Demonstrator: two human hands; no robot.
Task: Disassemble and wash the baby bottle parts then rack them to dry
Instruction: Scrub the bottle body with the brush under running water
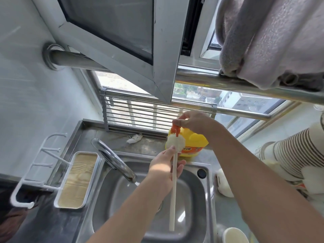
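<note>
above the sink (pixel 196 174): bottle brush (pixel 174 190), handle held upright by the left hand (pixel 166 165) so its bristles meet the orange pump (pixel 175 129) of the yellow detergent bottle (pixel 194 142) at 12 o'clock, right hand (pixel 192 122) curled on the pump, likely to dose soap; possible bottle part (pixel 224 185), white, at 3 o'clock.

Wall: white wall (pixel 26 88) at left.
Window: grey-framed window (pixel 163 50) swung open, daylight outside.
Counter: stainless steel countertop (pixel 112 137).

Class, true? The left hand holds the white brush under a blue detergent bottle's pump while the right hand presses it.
No: the head view shows the detergent bottle is yellow, not blue. The left hand, white brush, pump and right hand stand as stated.
</note>
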